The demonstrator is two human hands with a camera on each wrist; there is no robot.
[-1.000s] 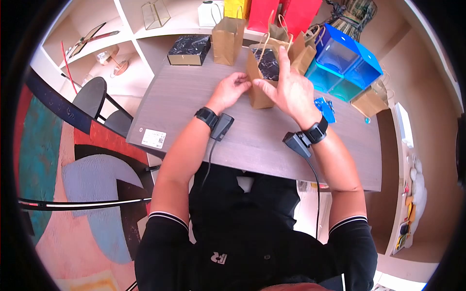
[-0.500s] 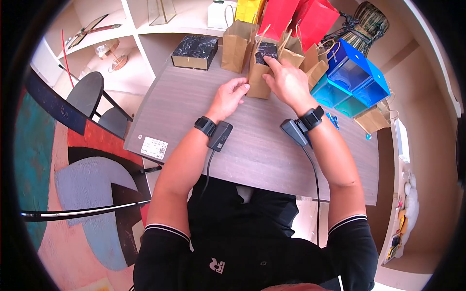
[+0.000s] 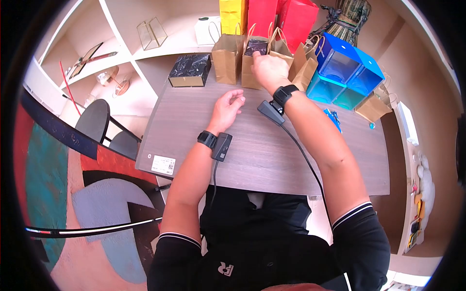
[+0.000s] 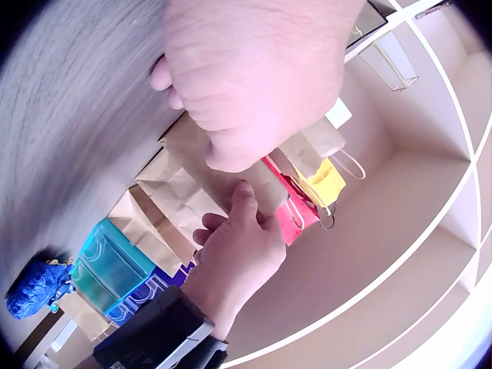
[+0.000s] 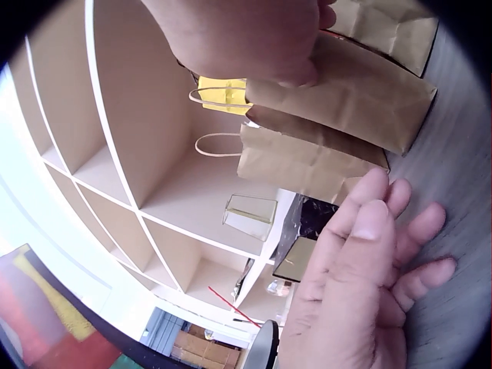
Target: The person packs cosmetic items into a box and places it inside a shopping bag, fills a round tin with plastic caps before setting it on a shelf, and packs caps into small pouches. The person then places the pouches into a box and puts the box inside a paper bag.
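My right hand [image 3: 272, 70] is at the upper front of a brown paper bag [image 3: 251, 77], fingers bent against its rim and front panel. A black marble-patterned box [image 3: 256, 46] shows in the mouth of that bag. In the left wrist view, the thumb side of the right hand [image 4: 242, 246] lies against the bag, other fingers curled below. My left hand [image 3: 225, 111] hovers over the table in front of the bags, holding nothing; its fingers are loosely bent in the right wrist view, where the left hand [image 5: 354, 284] shows large.
Other brown paper bags [image 3: 225, 63] stand on both sides. A black marble-patterned box [image 3: 189, 70] is at the back left of the table [image 3: 291, 160]. Blue and teal clear-fronted boxes [image 3: 342, 70] stand right; yellow [image 3: 233, 17] and red bags [image 3: 297, 24] are behind.
The bag with the black box has moved back into line with the other bags. My right hand has gone from its top to its front; my left hand has come away from its side.
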